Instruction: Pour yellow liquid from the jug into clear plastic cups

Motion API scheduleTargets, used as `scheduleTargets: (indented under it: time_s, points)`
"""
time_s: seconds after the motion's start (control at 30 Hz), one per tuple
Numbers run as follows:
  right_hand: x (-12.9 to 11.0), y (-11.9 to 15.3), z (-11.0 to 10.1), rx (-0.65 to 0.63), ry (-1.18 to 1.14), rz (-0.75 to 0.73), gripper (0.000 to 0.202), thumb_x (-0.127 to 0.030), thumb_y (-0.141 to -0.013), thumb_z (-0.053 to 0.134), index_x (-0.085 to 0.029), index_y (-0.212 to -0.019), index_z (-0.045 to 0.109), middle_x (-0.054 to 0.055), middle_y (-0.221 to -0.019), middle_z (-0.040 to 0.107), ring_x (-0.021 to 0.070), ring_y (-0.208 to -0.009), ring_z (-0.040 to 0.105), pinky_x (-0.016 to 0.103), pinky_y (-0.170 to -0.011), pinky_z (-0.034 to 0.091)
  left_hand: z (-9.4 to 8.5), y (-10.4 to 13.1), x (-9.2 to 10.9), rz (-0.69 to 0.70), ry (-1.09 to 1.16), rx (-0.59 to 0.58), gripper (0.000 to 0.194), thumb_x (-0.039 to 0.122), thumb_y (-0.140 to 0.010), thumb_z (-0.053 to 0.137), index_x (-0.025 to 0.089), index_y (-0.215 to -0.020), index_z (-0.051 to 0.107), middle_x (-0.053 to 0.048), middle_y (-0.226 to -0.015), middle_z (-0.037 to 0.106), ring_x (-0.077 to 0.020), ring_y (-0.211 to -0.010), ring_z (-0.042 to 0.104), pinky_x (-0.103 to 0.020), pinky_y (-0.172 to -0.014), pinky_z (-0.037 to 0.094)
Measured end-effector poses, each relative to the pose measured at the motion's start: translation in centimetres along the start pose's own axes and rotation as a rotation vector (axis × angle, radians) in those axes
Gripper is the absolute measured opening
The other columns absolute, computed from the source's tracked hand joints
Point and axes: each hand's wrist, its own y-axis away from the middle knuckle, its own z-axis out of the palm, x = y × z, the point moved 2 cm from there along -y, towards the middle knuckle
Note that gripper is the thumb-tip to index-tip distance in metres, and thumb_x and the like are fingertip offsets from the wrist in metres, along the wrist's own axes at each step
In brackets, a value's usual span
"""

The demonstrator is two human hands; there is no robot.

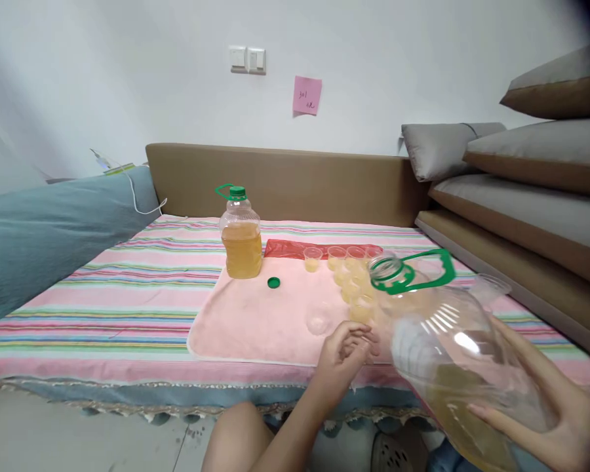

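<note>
My right hand (570, 419) grips a large clear plastic bottle (452, 334) around its lower part. The bottle leans with its uncapped neck and green handle up and to the left, and yellow liquid lies low inside it. My left hand (344, 357) hovers at the front edge of the pink mat (255, 321), fingers loosely curled and apart, with nothing seen in it. Just beyond it stands an empty clear cup (318, 318). Several cups with yellow liquid (361, 307) stand close together to its right, some hidden behind the bottle.
A second bottle (243, 246), capped in green, stands at the mat's back left. A loose green cap (274, 282) lies near it. Red plastic (288, 249) stretches along the back. A clear cup (489, 288) shows behind the held bottle. Cushions (526, 203) are piled at the right.
</note>
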Motion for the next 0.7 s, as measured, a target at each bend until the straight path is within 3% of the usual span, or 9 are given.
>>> scheduleTargets:
  time_s: [0.1,0.2,0.4,0.57,0.7]
  points:
    - [0.8,0.3,0.4,-0.092,-0.009,0.032,0.094,-0.064,-0.071,0.066,-0.038,-0.151,0.026,0.008,-0.145,0.053,0.0415,-0.123,0.058,0.063,-0.098,0.05,0.9,-0.2,-2.4,-0.091,0.185,-0.037,0.074,0.056,-0.072,0.074,0.026,-0.132,0.044,-0.01,-0.12,0.059,-0.0204,-0.097,0.063,-0.029,-0.073,0.052]
    - [0.5,0.0,0.3,-0.126,0.056,-0.031,0.092,-0.064,-0.073,0.064,-0.036,-0.152,0.026,0.009,-0.142,0.056,0.0383,-0.12,0.061,0.06,-0.094,0.054,0.9,-0.5,-3.6,-0.18,0.281,-0.041,0.09,0.063,-0.063,0.077,0.029,-0.136,0.038,-0.012,-0.129,0.054,-0.0246,-0.101,0.064,-0.03,-0.07,0.054]
    - [-0.5,-1.3,-0.1,-0.118,0.212,-0.188,0.087,-0.063,-0.077,0.061,-0.028,-0.15,0.03,0.015,-0.136,0.058,0.0378,-0.118,0.061,0.058,-0.091,0.056,0.5,-0.5,-2.0,-0.235,0.252,-0.089,0.072,0.053,-0.075,0.073,0.027,-0.135,0.044,-0.013,-0.14,0.048,-0.0295,-0.112,0.063,-0.039,-0.084,0.055]
    - [-0.7,-1.7,-0.2,-0.134,0.264,-0.239,0.084,-0.063,-0.079,0.058,-0.027,-0.15,0.029,0.014,-0.131,0.061,0.036,-0.112,0.063,0.055,-0.087,0.058,0.7,-0.4,-1.7,-0.301,0.248,-0.095,0.063,0.045,-0.069,0.081,0.022,-0.122,0.056,-0.014,-0.144,0.046,-0.0283,-0.104,0.066,-0.04,-0.084,0.055]
    - [-0.8,-1.8,-0.1,-0.146,0.277,-0.224,0.087,-0.066,-0.078,0.057,-0.027,-0.15,0.029,0.013,-0.13,0.061,0.0358,-0.11,0.063,0.053,-0.087,0.057,0.7,-0.4,-1.7,-0.351,0.282,-0.049,0.065,0.048,-0.068,0.081,0.018,-0.12,0.057,-0.017,-0.139,0.053,-0.0263,-0.099,0.069,-0.039,-0.085,0.054]
